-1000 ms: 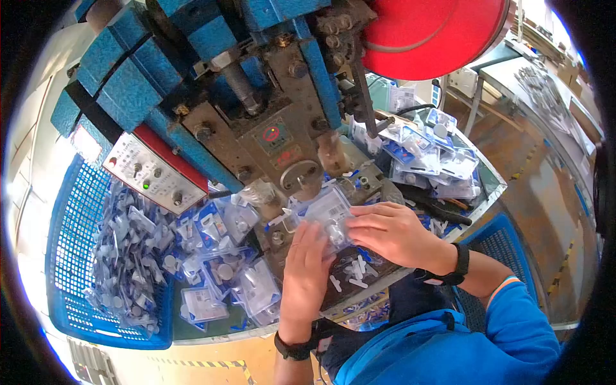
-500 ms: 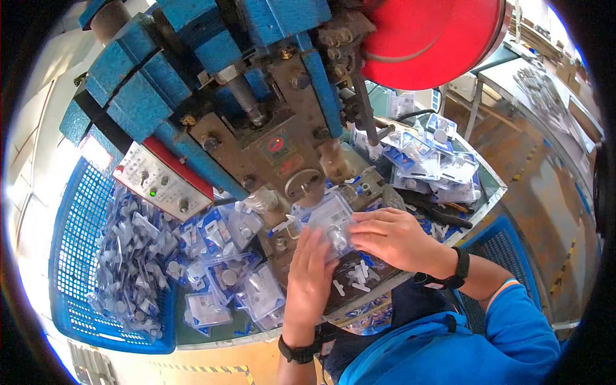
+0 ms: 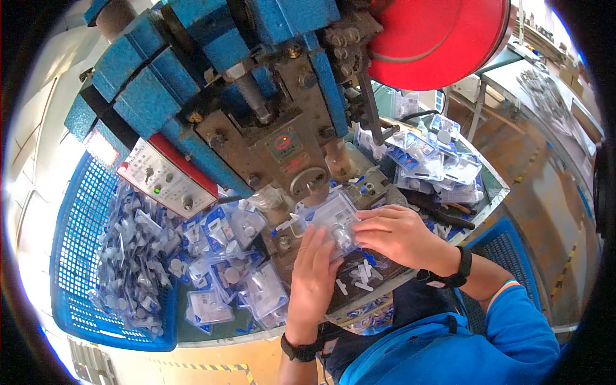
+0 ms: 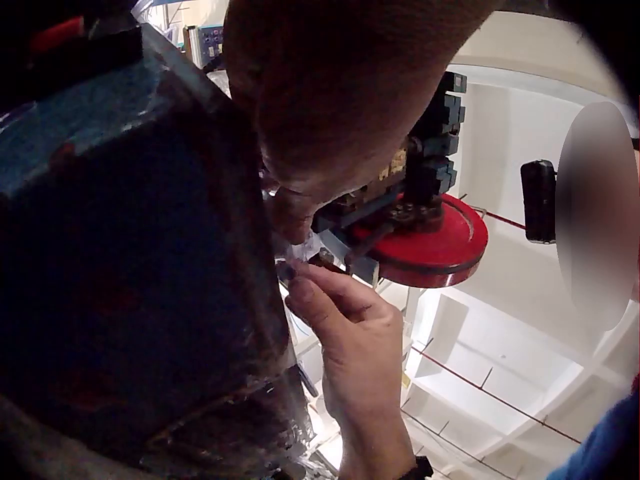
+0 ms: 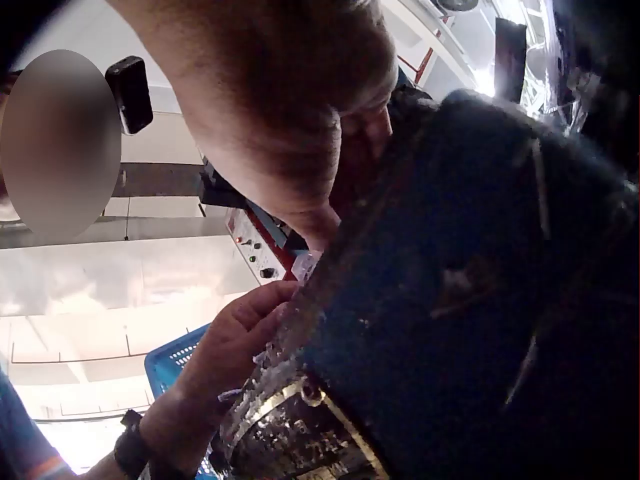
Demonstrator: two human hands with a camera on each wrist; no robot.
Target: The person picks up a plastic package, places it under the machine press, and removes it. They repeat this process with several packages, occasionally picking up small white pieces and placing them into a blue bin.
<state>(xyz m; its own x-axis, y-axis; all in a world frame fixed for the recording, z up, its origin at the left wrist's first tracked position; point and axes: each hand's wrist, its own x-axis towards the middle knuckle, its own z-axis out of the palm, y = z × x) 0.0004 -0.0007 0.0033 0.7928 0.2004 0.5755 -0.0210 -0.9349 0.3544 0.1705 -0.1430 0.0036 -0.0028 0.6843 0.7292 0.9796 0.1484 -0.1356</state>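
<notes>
A clear blister pack [image 3: 330, 215] with a printed, bar-coded card lies under the head of a blue press [image 3: 282, 144]. My left hand [image 3: 312, 273] holds its near left edge, fingers stretched over the plastic. From the other side my right hand [image 3: 398, 237] grips the right edge beside the bulging blister. In the left wrist view the right hand [image 4: 355, 345] pinches the clear plastic between thumb and forefinger. The right wrist view has the left hand [image 5: 225, 350] with its fingertips at the pack's edge, partly hidden by the dark machine bed [image 5: 480, 280].
At left, a blue basket [image 3: 67, 256] holds many packs, with more packs [image 3: 231, 276] loose beside it. Another pile [image 3: 436, 157] sits at the back right, near a red wheel [image 3: 443, 45]. White and blue scraps [image 3: 362, 276] litter the bed. A control box [image 3: 168, 178] hangs on the press.
The head view has shifted slightly, so the scene sits a little lower and further right. Both hands stay on the blister pack, at nearly the same place under the press.
</notes>
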